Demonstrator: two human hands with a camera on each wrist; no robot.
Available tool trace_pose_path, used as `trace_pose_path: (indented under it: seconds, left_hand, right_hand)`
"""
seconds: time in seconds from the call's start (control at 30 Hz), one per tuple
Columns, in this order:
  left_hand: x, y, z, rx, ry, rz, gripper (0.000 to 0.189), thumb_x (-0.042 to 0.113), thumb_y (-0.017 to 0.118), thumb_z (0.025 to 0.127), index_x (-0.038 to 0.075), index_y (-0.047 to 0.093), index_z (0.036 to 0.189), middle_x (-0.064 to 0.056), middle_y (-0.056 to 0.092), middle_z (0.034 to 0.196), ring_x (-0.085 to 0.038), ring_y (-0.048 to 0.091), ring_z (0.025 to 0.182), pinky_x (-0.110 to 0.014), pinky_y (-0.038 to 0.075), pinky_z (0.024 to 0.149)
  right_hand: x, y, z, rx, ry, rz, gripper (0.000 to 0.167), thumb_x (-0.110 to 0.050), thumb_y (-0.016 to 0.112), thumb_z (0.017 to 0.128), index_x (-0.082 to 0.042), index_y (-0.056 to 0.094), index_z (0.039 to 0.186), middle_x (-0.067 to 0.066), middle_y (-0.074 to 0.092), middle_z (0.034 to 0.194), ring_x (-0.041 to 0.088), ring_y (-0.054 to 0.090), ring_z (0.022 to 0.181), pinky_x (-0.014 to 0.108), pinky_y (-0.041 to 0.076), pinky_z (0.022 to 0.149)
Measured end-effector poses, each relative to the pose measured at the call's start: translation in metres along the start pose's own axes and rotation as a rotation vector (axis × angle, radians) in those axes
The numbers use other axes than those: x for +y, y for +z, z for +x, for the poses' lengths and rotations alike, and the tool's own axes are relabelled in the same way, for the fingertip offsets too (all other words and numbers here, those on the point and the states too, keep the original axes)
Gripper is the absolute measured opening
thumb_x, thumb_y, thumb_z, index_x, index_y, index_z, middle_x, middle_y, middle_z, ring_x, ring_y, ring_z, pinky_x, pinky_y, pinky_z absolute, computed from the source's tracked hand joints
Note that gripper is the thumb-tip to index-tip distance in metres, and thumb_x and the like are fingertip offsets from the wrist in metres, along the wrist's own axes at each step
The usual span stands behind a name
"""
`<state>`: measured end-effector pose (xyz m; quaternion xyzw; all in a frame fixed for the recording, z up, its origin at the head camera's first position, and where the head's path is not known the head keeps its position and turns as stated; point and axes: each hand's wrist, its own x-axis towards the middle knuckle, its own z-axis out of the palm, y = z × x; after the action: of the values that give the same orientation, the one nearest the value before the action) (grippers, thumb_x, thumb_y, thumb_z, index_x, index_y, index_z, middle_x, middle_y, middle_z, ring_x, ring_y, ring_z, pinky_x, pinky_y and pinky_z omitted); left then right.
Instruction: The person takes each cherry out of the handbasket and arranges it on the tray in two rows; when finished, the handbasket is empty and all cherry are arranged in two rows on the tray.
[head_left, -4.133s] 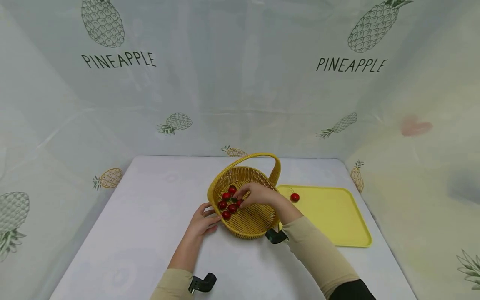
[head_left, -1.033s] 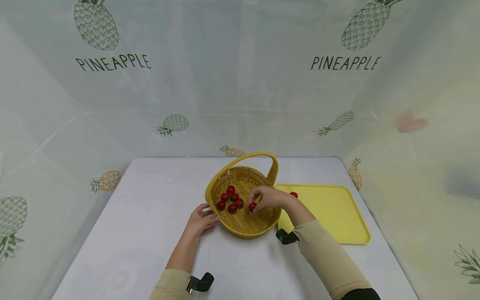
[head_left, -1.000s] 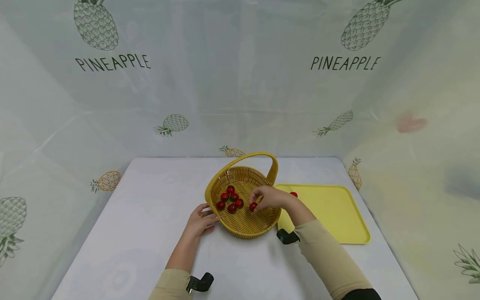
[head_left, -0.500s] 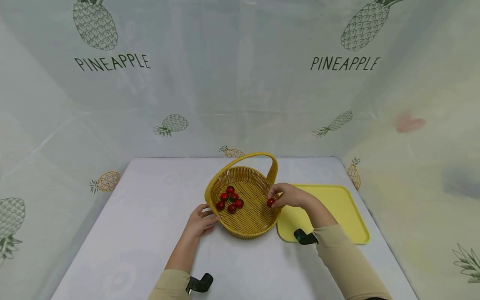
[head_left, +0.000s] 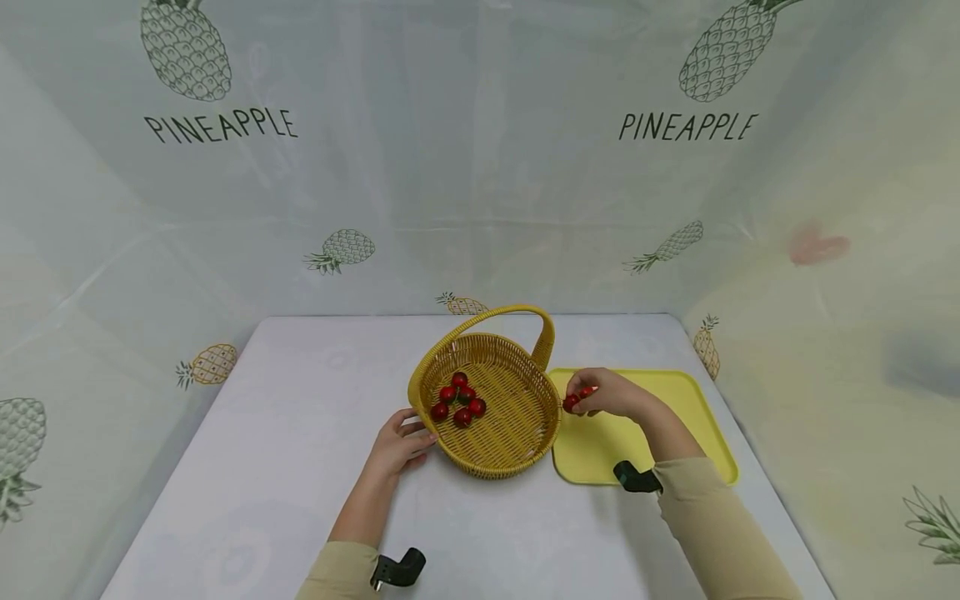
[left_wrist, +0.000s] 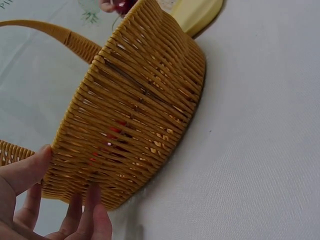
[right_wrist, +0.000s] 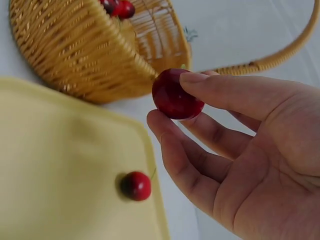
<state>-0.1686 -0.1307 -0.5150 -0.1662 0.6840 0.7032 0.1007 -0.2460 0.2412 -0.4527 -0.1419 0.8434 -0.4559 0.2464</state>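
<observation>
One cherry [right_wrist: 176, 94] sits pinched between the thumb and fingertips of the right hand [head_left: 611, 393], held in the air over the near-left corner of the yellow tray [head_left: 675, 433], just past the basket's rim; the light fingertip pinch looks suited to a small round fruit that would roll or bruise under a fuller grasp. Below it, in the right wrist view, a second cherry [right_wrist: 136, 185] already lies on the tray close to its edge, its thin stem pointing up and away, apart from the held one. The left hand [head_left: 401, 442] rests against the outer wall of the wicker basket [left_wrist: 135, 115], fingers straight and spread along the weave rather than curled round it, which I judge is a bracing touch to keep the light basket from sliding on the table [head_left: 285, 433]. Inside the basket five more cherries [head_left: 457, 400] cluster toward its left side, touching or nearly touching one another; from the left wrist camera they show only as red glints through the slats. The basket's arched handle [head_left: 517, 315] stands upright on the far side, and basket and tray lie just beside each other, perhaps touching. A pineapple-print backdrop [head_left: 480, 167] surrounds the table.
</observation>
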Motion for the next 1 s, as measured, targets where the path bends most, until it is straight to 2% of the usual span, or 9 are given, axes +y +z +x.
trace_pose_path:
  seconds: [0.37,0.5,0.73,1.0]
  left_hand:
    - [-0.001,0.0,0.002,0.001,0.001,-0.001,0.057,-0.003,0.076,0.081,0.004,0.051,0.131,-0.022,0.056,0.123,-0.018,0.067,0.081,-0.043,0.051,0.071]
    - [-0.002,0.0,0.002,-0.003,0.006,0.007,0.057,-0.003,0.076,0.081,0.004,0.05,0.132,-0.022,0.056,0.123,-0.018,0.067,0.082,-0.043,0.051,0.072]
    - [-0.003,-0.001,0.001,-0.015,0.036,0.019,0.057,-0.002,0.075,0.082,0.002,0.049,0.134,-0.022,0.056,0.123,-0.019,0.067,0.082,-0.044,0.051,0.072]
    - [-0.006,-0.001,0.006,-0.007,0.032,0.016,0.056,-0.002,0.075,0.082,0.004,0.051,0.132,-0.02,0.058,0.122,-0.019,0.067,0.083,-0.043,0.052,0.072]
  right_hand:
    - [0.031,-0.01,-0.011,0.08,0.032,0.066,0.021,0.0,0.064,0.091,0.007,0.06,0.111,0.019,0.061,0.108,0.028,0.064,0.088,0.049,0.052,0.082]
    - [0.042,-0.012,-0.013,0.106,0.042,0.077,0.021,0.0,0.061,0.093,0.008,0.06,0.113,0.019,0.062,0.106,0.029,0.065,0.088,0.046,0.053,0.081]
    - [0.059,-0.015,-0.016,0.19,0.082,0.12,0.022,0.004,0.058,0.093,0.012,0.057,0.114,0.019,0.062,0.102,0.025,0.065,0.085,0.046,0.053,0.081]
    - [0.07,-0.016,-0.015,0.288,0.131,0.128,0.03,0.003,0.06,0.093,0.014,0.053,0.12,0.029,0.059,0.112,0.027,0.067,0.088,0.038,0.054,0.078]
